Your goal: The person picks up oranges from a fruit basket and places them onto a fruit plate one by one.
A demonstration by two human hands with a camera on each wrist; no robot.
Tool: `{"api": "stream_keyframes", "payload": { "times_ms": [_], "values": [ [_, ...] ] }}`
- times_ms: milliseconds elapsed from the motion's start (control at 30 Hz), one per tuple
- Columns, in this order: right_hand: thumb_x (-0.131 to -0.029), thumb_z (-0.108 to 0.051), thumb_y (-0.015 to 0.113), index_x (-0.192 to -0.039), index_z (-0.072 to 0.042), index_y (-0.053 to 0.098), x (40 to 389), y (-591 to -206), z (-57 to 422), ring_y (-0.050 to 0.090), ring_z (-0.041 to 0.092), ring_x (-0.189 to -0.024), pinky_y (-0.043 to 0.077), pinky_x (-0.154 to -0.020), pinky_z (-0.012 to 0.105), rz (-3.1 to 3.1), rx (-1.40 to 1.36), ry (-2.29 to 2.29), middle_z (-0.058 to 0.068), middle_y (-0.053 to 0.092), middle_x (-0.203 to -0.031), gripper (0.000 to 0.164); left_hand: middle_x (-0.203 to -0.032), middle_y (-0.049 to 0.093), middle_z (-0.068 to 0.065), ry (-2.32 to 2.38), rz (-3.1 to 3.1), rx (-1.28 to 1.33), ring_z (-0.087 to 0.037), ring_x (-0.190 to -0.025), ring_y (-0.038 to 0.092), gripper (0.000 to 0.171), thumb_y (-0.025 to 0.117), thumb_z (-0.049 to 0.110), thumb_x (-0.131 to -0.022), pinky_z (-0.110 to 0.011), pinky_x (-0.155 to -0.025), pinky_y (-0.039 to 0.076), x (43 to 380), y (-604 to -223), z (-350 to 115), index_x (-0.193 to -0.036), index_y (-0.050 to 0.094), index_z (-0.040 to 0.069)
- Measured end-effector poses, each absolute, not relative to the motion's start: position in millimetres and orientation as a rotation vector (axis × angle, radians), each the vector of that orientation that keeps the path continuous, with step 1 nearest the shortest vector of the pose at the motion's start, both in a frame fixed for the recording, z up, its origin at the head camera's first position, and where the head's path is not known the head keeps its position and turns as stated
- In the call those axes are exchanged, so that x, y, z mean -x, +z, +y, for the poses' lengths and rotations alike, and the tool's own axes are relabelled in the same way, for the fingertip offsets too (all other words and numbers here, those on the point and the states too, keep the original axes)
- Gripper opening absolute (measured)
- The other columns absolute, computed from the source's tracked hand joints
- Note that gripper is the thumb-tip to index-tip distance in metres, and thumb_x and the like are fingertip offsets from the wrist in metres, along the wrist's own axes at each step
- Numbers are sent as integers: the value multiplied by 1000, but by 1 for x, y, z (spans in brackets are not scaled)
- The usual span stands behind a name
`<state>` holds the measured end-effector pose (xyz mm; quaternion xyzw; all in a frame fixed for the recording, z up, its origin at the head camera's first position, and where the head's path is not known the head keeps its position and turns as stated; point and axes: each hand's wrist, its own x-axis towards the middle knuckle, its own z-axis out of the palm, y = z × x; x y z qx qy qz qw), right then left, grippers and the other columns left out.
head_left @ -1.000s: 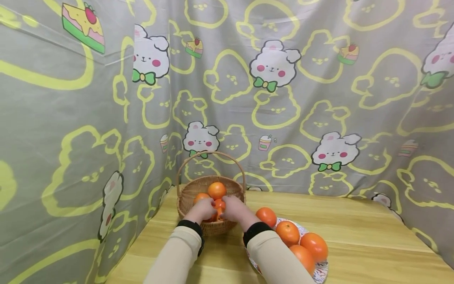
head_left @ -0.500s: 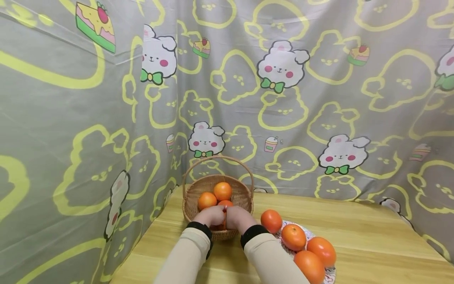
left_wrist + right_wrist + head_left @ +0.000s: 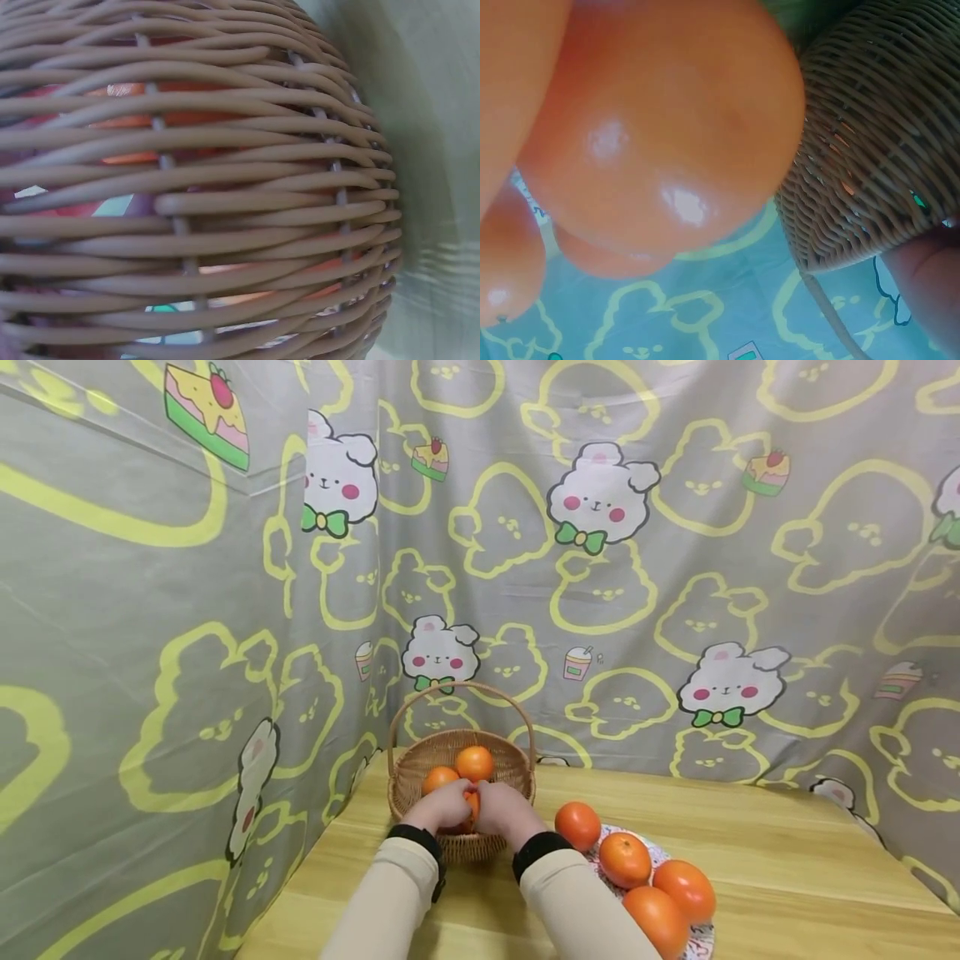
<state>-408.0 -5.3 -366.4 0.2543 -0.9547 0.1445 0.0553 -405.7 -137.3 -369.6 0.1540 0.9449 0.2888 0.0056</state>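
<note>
A wicker basket (image 3: 472, 850) with an arched handle stands on the table in the head view. My left hand (image 3: 442, 807) and right hand (image 3: 506, 812) reach over its front rim, fingers curled and nearly meeting over an orange (image 3: 472, 811) that they hold between them. Behind the hands lie two more oranges, one (image 3: 474, 763) at the back and another (image 3: 440, 779) to the left. The basket's woven wall (image 3: 247, 180) fills most of the left wrist view, orange showing through its gaps. In the right wrist view, part of the right hand (image 3: 930, 289) shows beside the basket.
To the right, a patterned plate (image 3: 702, 940) holds several oranges, one (image 3: 684, 892) near its right side. A further orange (image 3: 577, 826) is at its far left edge. The right forearm (image 3: 577, 902) covers part of the plate. A printed curtain (image 3: 615, 610) hangs behind the table.
The hands have come closer together over the orange, dipping low at the basket's front and then rising slightly. The head view has shifted a little to the left.
</note>
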Motion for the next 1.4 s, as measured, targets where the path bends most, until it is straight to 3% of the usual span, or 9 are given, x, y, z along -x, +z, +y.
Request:
{"api": "stream_keyframes", "payload": {
  "times_ms": [200,333,467,767,1167,1400],
  "values": [
    [-66,-22,74,-113,-2,55,409,-359,-1,58,29,-81,47,-69,40,-2851,-772,497,13,61,-87,54,-110,59,-13,963,2993,-460,-24,-98,54,37,50,0,-79,-36,-81,43,402,-359,-135,-116,55,2],
    [-64,-23,76,-114,-4,54,407,-349,6,57,28,-81,46,-67,38,-2805,-796,485,11,61,-89,58,-115,58,-12,1038,2989,-423,-23,-101,54,43,51,3,-83,-36,-81,43,397,-348,-130,-126,50,5],
    [-64,-24,77,-113,-5,53,404,-333,21,54,26,-80,46,-65,36,-2777,-784,499,9,58,-88,58,-116,57,-11,1155,2967,-398,-24,-100,54,46,53,2,-81,-37,-83,44,391,-333,-117,-126,50,6],
    [-60,-23,82,-111,-8,55,392,-310,68,56,26,-86,47,-74,38,-2752,-690,621,9,60,-93,60,-116,58,-9,1228,2946,-489,-22,-99,54,45,57,5,-81,-36,-84,44,381,-314,-74,-126,49,8],
    [-58,-17,83,-110,-3,56,371,-325,131,55,22,-78,47,-69,36,-2862,-537,706,7,60,-88,61,-108,62,-8,1160,2943,-623,-21,-93,57,49,62,6,-78,-34,-79,46,369,-338,-12,-127,51,9],
    [-59,-18,83,-110,-1,55,363,-334,160,54,21,-76,46,-68,36,-2959,-428,690,8,60,-88,60,-97,62,-6,1099,2910,-747,-17,-84,54,36,62,5,-77,-30,-72,44,365,-347,15,-113,57,4]
  ]
}}
